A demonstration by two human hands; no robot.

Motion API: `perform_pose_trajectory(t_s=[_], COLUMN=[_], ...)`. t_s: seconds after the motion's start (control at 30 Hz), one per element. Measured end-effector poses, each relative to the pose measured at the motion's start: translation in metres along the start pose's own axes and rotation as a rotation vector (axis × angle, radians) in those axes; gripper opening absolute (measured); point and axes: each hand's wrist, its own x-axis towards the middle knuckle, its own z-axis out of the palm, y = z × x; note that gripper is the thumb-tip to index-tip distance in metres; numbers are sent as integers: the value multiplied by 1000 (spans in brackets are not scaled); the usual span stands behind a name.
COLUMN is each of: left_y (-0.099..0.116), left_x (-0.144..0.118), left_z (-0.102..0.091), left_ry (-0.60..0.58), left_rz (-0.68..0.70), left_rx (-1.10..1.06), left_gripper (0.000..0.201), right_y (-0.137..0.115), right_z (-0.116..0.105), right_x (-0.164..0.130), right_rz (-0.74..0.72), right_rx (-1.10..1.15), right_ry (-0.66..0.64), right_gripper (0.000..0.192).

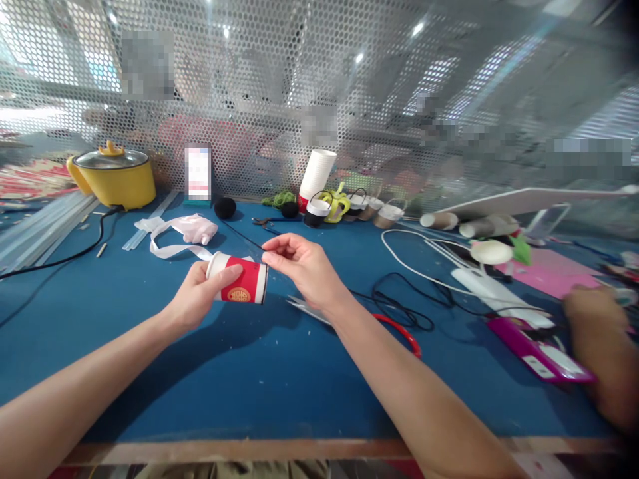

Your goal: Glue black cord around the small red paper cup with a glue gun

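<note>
My left hand [192,296] is closed around a red and white paper cup [249,283] lying on its side above the table, thumb on top. A gold emblem marks the cup's red band. Black yarn runs along the edge of the cup's right end. My right hand [302,266] pinches the black yarn [244,238] just above that end. From my fingers the strand stretches back to a black yarn ball [225,207]. Beneath my right forearm lie scissors [312,311] with a red handle, partly hidden.
A yellow electric pot [124,183] stands back left beside clear glue sticks [54,226]. White ribbon [174,251] lies behind the cup. Stacked paper cups [318,174] and small yarn-wrapped cups [317,213] line the mesh. At right are cables [404,299], a purple box [539,349] and another person's blurred arm [599,346].
</note>
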Motion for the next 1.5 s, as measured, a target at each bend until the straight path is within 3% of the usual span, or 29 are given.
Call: perform_pose_trajectory(t_s=[1.5], left_y=[-2], left_x=[0], left_z=[0], left_ry=[55], left_rz=[33], left_rx=[21], left_gripper=[24], right_y=[3], right_z=[3], right_x=[-1], right_rz=[24], right_rx=[-21], right_ry=[28], right_gripper=[11])
